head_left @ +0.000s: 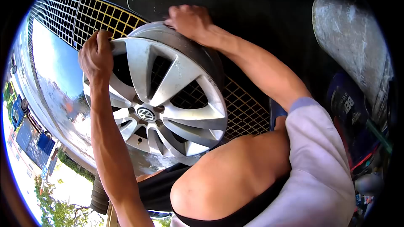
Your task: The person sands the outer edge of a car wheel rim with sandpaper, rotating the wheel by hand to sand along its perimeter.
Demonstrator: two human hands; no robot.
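A silver alloy wheel rim (176, 75) with a VW centre cap (146, 114) stands tilted in front of me, with no tyre on it. My left hand (97, 54) is closed over the upper left edge of its face, the fingertips hidden behind the edge. At the top, my right hand (190, 22) has its fingers curled at the rear edge of the barrel. It is slightly blurred, and its palm side is hidden. A valve stem (139, 141) shows low on the rim's face.
Yellow and dark floor grating (107, 14) lies behind and under the rim. My bare knee (210, 180) is close to its lower right side. On the right are a worn grey panel (349, 38) and a dark blue lettered container (351, 105). A blue truck (19, 111) shows outside at left.
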